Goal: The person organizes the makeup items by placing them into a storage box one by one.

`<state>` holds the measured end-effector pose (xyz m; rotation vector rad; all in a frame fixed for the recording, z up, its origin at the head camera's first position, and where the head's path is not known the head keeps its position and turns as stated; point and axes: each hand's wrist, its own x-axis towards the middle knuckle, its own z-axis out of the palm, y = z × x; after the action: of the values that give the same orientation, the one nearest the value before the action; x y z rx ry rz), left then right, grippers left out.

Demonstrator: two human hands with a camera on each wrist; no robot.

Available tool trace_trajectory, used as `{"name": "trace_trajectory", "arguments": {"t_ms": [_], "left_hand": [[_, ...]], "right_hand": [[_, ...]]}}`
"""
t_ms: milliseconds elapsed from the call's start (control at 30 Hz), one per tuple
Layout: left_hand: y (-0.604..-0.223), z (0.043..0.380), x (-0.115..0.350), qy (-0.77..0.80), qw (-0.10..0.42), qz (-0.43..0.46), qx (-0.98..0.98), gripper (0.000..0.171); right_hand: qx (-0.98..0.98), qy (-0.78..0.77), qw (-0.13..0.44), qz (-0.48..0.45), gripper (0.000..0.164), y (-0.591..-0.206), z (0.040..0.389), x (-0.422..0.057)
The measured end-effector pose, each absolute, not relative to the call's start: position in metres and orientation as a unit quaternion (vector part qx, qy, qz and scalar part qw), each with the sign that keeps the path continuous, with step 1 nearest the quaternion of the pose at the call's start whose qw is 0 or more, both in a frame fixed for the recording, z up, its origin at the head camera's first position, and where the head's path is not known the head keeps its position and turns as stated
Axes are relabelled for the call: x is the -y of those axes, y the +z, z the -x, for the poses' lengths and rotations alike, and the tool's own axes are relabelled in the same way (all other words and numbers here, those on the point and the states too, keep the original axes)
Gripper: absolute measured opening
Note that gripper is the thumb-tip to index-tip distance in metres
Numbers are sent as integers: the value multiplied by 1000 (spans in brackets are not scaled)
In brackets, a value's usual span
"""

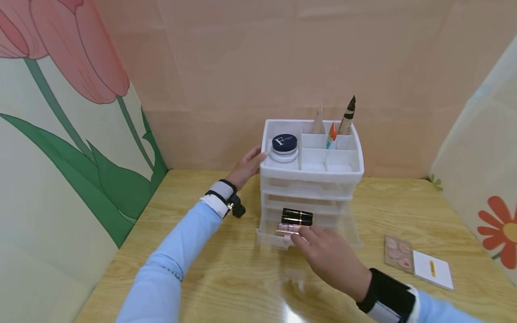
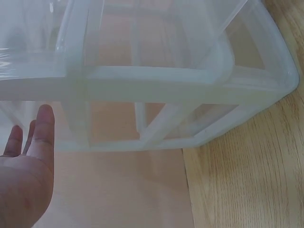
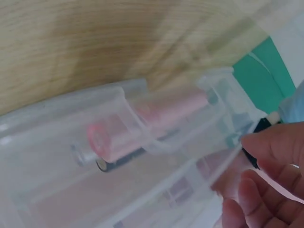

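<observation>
A white plastic drawer organizer [image 1: 312, 177] stands on the table, its clear lower drawer [image 1: 268, 240] pulled out. My left hand [image 1: 247, 167] rests at its left side near the top; in the left wrist view the fingers [image 2: 45, 126] extend up along the frame. Over the front of the drawer is my right hand [image 1: 329, 255], fingertips right at the pink tubes [image 1: 287, 229]. Black tubes [image 1: 297, 217] lie behind those. In the right wrist view, the thumb and loosely bent fingers [image 3: 254, 192] stand apart with nothing visible between them, and a pink tube [image 3: 142, 126] shows through the drawer.
On the organizer's top tray sit a round jar with a dark lid [image 1: 284, 144], a black-tipped pen-like stick [image 1: 348, 114] and a small orange-and-teal item [image 1: 331, 135]. A palette [image 1: 398, 253] joined to a white panel [image 1: 433, 270] lies at the table's right. Curtains surround the table.
</observation>
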<state>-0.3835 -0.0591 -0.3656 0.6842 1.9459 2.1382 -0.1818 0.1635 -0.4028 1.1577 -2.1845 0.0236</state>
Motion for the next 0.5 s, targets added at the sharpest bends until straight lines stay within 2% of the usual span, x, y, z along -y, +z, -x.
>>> {"name": "trace_trajectory", "arguments": {"t_ms": [100,333,500], "left_hand": [[-366,382,59,718,84,-229,-652,52],[-366,382,59,715,84,-229,-656,51],[-366,382,59,710,83,-228,-661,52]], "right_hand": [[830,16,337,-444,60,-408,182,-162],[832,24,337,-441,53,-419,183,-163],[837,25,328,-437,54,-422,184,-164]]}}
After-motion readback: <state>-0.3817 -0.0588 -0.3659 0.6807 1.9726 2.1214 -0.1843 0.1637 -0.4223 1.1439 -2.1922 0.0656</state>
